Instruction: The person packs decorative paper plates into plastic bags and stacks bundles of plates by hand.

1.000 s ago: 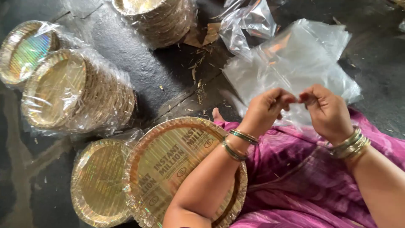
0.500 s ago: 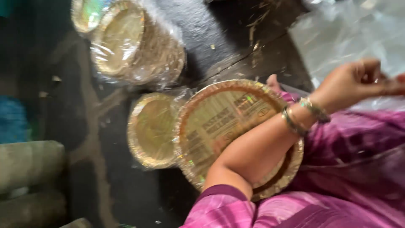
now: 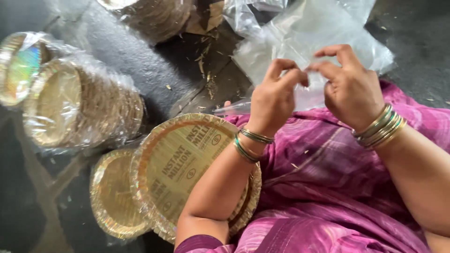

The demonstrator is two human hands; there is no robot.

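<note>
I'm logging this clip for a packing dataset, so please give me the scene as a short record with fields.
Left hand: left hand pinches the edge of a clear plastic bag
Right hand: right hand pinches the same edge, close to the left
Lap: stack of gold paper plates rests against the purple garment
Beside it: smaller gold plate stack on the dark floor
Left side: bagged plate stack lying on its side

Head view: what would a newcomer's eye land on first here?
Probably the two hands at upper centre, the left hand and right hand, pinching a clear plastic bag between them. Next, the stack of gold paper plates leaning by the purple-clad lap, with a wrapped plate bundle lying at left.
</note>
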